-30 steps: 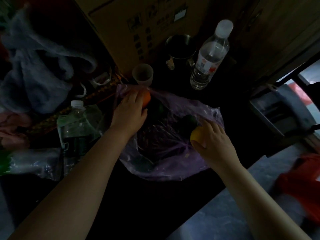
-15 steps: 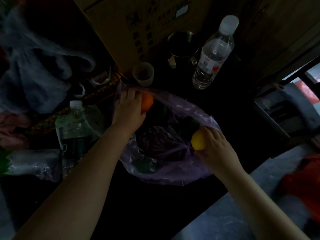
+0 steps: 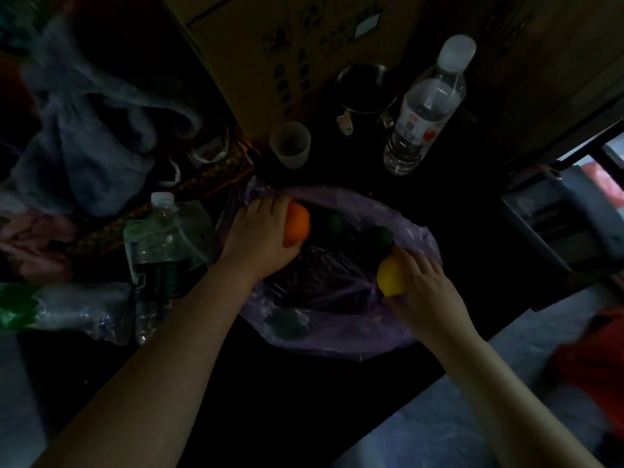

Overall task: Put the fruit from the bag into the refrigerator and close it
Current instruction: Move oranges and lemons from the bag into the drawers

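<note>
Dimly lit and seen from above, a dark tabletop (image 3: 270, 417) carries a thin purple bag (image 3: 337, 336), which lies open near the tabletop's right edge with its mouth spread wide. Two bare arms reach in from the near side. The left hand (image 3: 260, 231) is at the bag's back left rim, fingers curled over an orange (image 3: 299, 224) and thumb beneath it, holding the orange at the bag's mouth. The right hand (image 3: 422, 285) is at the bag's right rim, fingers and thumb wrapped round a yellow fruit (image 3: 390, 276) held just over the plastic. Whether either fruit touches the bag I cannot tell. Between the two hands, inside the bag, lie two dark green fruits (image 3: 332, 224), one just beside the orange, the other close behind the yellow fruit. A third dark round shape (image 3: 287, 324) shows through the plastic at the bag's near left side. Toward the back edge of the tabletop stand a pale cup (image 3: 290, 143), a metal mug (image 3: 366, 89) and, to the mug's right, an upright clear bottle (image 3: 425, 109) with a white cap. A cardboard box (image 3: 287, 45) rises behind the cup. On the tabletop's left side stands a large water jug (image 3: 162, 244), near the left forearm, with a crumpled grey bag (image 3: 84, 146) behind it.
</note>
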A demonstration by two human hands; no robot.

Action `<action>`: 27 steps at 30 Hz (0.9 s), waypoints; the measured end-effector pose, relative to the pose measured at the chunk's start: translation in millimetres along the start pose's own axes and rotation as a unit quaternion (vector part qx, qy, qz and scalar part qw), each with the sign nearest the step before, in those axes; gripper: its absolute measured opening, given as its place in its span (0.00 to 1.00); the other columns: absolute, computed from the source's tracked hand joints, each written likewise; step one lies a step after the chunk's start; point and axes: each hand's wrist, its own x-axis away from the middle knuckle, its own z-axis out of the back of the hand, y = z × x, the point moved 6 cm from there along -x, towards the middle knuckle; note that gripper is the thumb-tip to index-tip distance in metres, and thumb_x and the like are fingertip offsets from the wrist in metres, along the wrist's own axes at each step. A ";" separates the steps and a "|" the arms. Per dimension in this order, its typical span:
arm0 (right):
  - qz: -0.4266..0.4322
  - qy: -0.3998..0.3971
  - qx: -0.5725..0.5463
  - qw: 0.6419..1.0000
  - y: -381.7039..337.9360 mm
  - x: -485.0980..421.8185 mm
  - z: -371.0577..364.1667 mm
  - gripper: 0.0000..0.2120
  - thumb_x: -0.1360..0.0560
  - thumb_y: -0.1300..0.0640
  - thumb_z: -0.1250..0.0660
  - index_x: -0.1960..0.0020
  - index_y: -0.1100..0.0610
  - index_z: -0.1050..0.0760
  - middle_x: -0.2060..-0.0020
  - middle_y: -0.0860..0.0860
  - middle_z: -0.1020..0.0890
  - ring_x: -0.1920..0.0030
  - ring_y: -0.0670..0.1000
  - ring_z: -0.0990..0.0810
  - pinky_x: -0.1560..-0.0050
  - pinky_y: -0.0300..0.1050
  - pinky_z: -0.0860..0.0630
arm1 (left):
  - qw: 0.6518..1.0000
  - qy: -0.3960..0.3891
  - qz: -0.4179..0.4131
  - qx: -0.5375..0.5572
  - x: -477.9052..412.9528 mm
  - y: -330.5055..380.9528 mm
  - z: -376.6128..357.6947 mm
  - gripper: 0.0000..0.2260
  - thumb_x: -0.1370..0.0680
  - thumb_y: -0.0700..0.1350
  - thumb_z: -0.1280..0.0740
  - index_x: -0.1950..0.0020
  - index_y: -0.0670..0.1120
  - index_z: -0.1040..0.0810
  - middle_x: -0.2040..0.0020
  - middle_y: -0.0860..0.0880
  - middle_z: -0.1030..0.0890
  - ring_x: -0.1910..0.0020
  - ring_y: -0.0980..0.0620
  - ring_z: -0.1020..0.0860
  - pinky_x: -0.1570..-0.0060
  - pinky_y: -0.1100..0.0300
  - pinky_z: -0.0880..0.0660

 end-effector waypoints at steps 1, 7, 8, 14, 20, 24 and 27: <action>0.004 0.007 0.000 1.000 -1.7 0.9 1.1 0.37 0.35 0.56 0.25 0.30 0.61 0.34 0.34 0.58 0.27 0.35 0.63 0.29 0.40 0.55 0.29 | 1.000 -0.004 -0.002 0.006 4.1 0.2 0.0 0.33 0.29 0.58 0.32 0.30 0.45 0.37 0.35 0.42 0.29 0.37 0.40 0.32 0.40 0.47 0.36; 0.028 0.030 -0.009 0.999 -11.3 8.1 5.4 0.35 0.38 0.59 0.23 0.33 0.64 0.30 0.38 0.60 0.24 0.39 0.63 0.25 0.43 0.55 0.27 | 0.999 -0.023 -0.038 -0.002 29.4 2.5 -4.3 0.33 0.30 0.60 0.30 0.31 0.46 0.35 0.34 0.45 0.28 0.36 0.43 0.31 0.39 0.48 0.37; 0.033 0.033 -0.010 0.999 -12.6 9.8 5.7 0.35 0.38 0.59 0.23 0.34 0.63 0.30 0.38 0.60 0.23 0.40 0.63 0.25 0.44 0.55 0.27 | 0.999 -0.024 -0.043 -0.002 32.5 3.5 -5.6 0.34 0.31 0.59 0.29 0.30 0.46 0.35 0.34 0.45 0.28 0.36 0.43 0.32 0.39 0.47 0.37; 0.058 0.047 -0.032 0.997 -23.2 16.5 9.4 0.36 0.39 0.58 0.22 0.34 0.63 0.30 0.38 0.59 0.24 0.39 0.62 0.25 0.43 0.55 0.27 | 0.997 0.018 -0.052 -0.049 39.0 12.9 -1.7 0.35 0.38 0.60 0.24 0.38 0.45 0.28 0.33 0.42 0.33 0.36 0.39 0.36 0.39 0.41 0.35; 0.059 0.030 -0.048 0.997 -27.3 18.8 3.8 0.39 0.36 0.54 0.23 0.30 0.59 0.34 0.34 0.56 0.28 0.35 0.58 0.29 0.40 0.47 0.34 | 0.992 0.076 -0.094 -0.035 52.2 29.5 2.6 0.29 0.35 0.61 0.27 0.42 0.45 0.26 0.33 0.45 0.33 0.35 0.43 0.37 0.41 0.44 0.32; 0.052 0.027 -0.063 0.996 -32.5 21.4 4.1 0.40 0.35 0.54 0.23 0.28 0.57 0.37 0.32 0.54 0.30 0.33 0.56 0.31 0.40 0.41 0.38 | 0.992 0.021 -0.119 0.049 52.8 34.7 -7.3 0.30 0.28 0.58 0.30 0.32 0.46 0.33 0.30 0.47 0.35 0.31 0.45 0.38 0.37 0.47 0.30; 0.054 0.026 -0.070 0.996 -36.2 23.3 4.2 0.40 0.36 0.55 0.23 0.28 0.57 0.36 0.32 0.55 0.29 0.34 0.57 0.31 0.39 0.42 0.39 | 0.993 -0.021 -0.082 0.084 48.0 31.8 -13.6 0.35 0.26 0.59 0.32 0.25 0.47 0.42 0.26 0.48 0.41 0.27 0.47 0.43 0.32 0.51 0.36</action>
